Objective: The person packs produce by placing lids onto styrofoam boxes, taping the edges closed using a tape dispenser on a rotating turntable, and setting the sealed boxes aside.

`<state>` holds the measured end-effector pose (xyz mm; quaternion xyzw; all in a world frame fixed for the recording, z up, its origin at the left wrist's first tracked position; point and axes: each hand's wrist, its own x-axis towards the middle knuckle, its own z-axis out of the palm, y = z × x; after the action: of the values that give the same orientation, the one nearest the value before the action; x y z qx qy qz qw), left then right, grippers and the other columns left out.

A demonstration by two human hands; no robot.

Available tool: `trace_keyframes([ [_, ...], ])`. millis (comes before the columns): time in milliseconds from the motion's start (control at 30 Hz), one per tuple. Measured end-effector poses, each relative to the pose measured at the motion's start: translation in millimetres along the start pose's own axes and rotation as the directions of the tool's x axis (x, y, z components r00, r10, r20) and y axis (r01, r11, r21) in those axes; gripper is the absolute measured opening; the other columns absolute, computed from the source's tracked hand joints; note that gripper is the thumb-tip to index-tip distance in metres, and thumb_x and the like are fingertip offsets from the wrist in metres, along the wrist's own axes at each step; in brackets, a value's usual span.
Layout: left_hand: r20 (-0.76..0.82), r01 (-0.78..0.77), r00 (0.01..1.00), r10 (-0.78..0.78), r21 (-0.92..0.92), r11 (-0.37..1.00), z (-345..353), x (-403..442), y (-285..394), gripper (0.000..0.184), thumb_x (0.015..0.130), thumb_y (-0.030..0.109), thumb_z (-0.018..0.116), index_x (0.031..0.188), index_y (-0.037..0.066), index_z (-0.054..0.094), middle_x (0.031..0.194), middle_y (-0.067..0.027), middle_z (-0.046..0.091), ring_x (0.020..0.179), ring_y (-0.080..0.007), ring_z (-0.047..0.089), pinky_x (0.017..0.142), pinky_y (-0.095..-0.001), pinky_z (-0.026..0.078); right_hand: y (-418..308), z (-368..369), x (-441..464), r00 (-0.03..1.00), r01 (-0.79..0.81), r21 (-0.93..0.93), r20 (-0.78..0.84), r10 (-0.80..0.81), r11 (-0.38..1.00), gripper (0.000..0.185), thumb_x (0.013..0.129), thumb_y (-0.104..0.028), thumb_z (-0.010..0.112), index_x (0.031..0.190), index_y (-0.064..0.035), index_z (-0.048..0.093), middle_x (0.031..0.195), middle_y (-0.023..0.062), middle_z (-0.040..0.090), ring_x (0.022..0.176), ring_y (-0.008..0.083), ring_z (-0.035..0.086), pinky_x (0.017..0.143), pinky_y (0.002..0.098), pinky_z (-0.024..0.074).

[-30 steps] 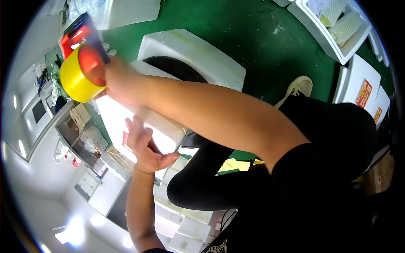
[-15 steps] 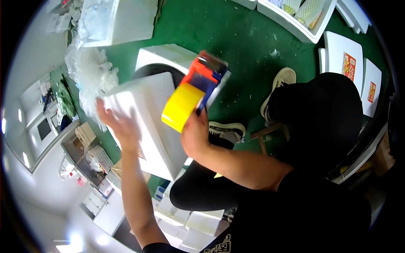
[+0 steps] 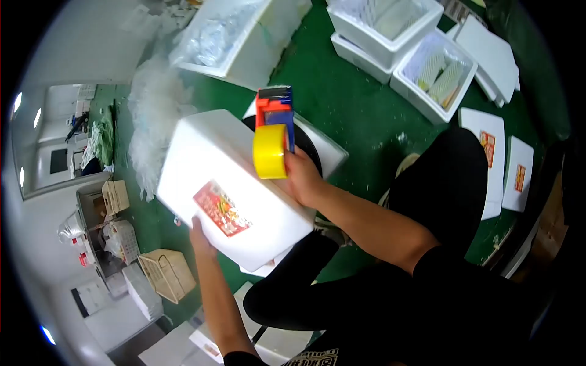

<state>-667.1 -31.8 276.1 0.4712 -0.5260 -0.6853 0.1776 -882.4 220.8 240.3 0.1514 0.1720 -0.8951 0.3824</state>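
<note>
A white foam box (image 3: 177,165) with a red picture label (image 3: 223,208) is tilted in front of me, its labelled face turned up. My left hand (image 3: 202,239) grips the box's lower left edge; some fingers are hidden. My right hand (image 3: 303,177) is wrapped around a red and blue tape dispenser (image 3: 278,110) carrying a wide yellow roll of tape (image 3: 268,152). The dispenser lies against the box's right side, and that hand is close to or touching the box. Partly covered behind it are a round black surface (image 3: 311,146) and another white foam piece (image 3: 329,152).
Foam boxes (image 3: 421,113) holding net-wrapped produce stand at the upper right. Labelled foam lids (image 3: 482,122) lie on the green floor (image 3: 366,140). A large foam box (image 3: 247,70) with plastic bags stands at the top, beside heaped clear plastic (image 3: 155,104). A wooden crate (image 3: 174,274) is left.
The foam box has been turned so its labelled face shows. My left hand went from its far end to the lower left edge. The tape dispenser is now more upright; my view has shifted.
</note>
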Motion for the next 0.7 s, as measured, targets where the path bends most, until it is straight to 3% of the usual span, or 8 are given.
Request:
trace_keyframes([
  [67,-0.085,-0.107,0.991,0.099,-0.097,0.990,15,-45,18,0.050,0.101,0.022,0.048,0.142,-0.003,0.035,0.136,-0.0214,0.053,0.122,-0.0376,0.057,0.102,-0.0543,0.049,-16,3,2,0.927,0.131,0.011,0.353,-0.127,0.991,0.040,0.098,-0.021,0.058,0.134,-0.0049,0.051,0.128,0.0090,0.060,0.117,0.0203,0.057,0.105,0.0362,0.0430],
  [133,0.377,-0.477,0.781,0.497,-0.152,0.866,-23,-40,5,0.063,0.092,0.035,0.068,0.137,-0.002,0.044,0.137,-0.0176,0.054,0.121,-0.0351,0.057,0.104,-0.0509,0.046,-31,9,16,0.808,0.205,0.089,0.546,-0.220,0.975,0.040,0.095,-0.022,0.061,0.129,-0.0020,0.053,0.129,0.0127,0.059,0.123,0.0272,0.055,0.111,0.0421,0.0393],
  [167,0.313,-0.516,0.775,0.548,-0.186,0.836,-7,-51,11,0.072,0.077,0.025,0.081,0.134,-0.002,0.047,0.132,-0.0142,0.057,0.122,-0.0323,0.055,0.106,-0.0478,0.043,-36,7,31,0.771,0.177,0.146,0.594,-0.229,0.973,0.040,0.094,-0.023,0.062,0.127,-0.0007,0.055,0.130,0.0151,0.059,0.125,0.0304,0.054,0.114,0.0448,0.0378],
  [200,0.345,-0.435,0.808,0.479,-0.200,0.878,-6,-57,10,0.073,0.070,0.001,0.077,0.136,0.000,0.047,0.130,-0.0129,0.057,0.126,-0.0312,0.050,0.110,-0.0448,0.037,-35,-2,54,0.852,0.053,0.204,0.501,-0.151,0.978,0.040,0.093,-0.024,0.063,0.124,0.0005,0.056,0.130,0.0178,0.059,0.126,0.0336,0.053,0.115,0.0474,0.0366],
  [333,0.236,-0.309,0.909,0.343,-0.170,0.936,31,-54,-24,0.067,0.066,-0.008,0.074,0.130,0.000,0.053,0.123,-0.0127,0.059,0.116,-0.0304,0.056,0.105,-0.0433,0.041,-32,-33,91,0.967,-0.020,0.195,0.255,-0.031,0.981,0.033,0.093,-0.022,0.063,0.117,0.0005,0.058,0.130,0.0206,0.058,0.126,0.0354,0.053,0.115,0.0461,0.0365],
  [467,0.182,-0.290,0.925,0.335,-0.234,0.928,21,-47,-37,0.063,0.067,-0.001,0.079,0.125,-0.001,0.055,0.117,-0.0104,0.061,0.110,-0.0272,0.058,0.101,-0.0401,0.043,-25,-22,98,0.967,-0.050,0.053,0.251,0.035,0.997,0.028,0.096,-0.021,0.058,0.117,-0.0014,0.059,0.127,0.0184,0.061,0.121,0.0339,0.057,0.108,0.0464,0.0427],
  [600,0.207,-0.140,0.973,0.098,0.200,0.970,-22,-59,-23,0.083,0.062,0.004,0.082,0.138,0.004,0.046,0.124,-0.0084,0.056,0.116,-0.0251,0.052,0.103,-0.0403,0.041,-28,-18,89,0.988,-0.035,0.005,0.151,0.034,0.999,0.029,0.100,-0.020,0.049,0.122,-0.0016,0.055,0.119,0.0179,0.063,0.107,0.0323,0.064,0.101,0.0474,0.0491],
  [700,0.116,-0.428,0.898,0.424,0.015,0.903,-35,-87,44,0.086,0.078,0.032,0.076,0.148,0.001,0.036,0.147,-0.0160,0.044,0.136,-0.0326,0.042,0.112,-0.0452,0.036,-70,-35,75,0.998,0.053,-0.025,0.048,-0.052,0.998,0.032,0.099,-0.011,0.046,0.131,-0.0076,0.048,0.116,0.0144,0.063,0.107,0.0312,0.064,0.096,0.0518,0.0526],
])
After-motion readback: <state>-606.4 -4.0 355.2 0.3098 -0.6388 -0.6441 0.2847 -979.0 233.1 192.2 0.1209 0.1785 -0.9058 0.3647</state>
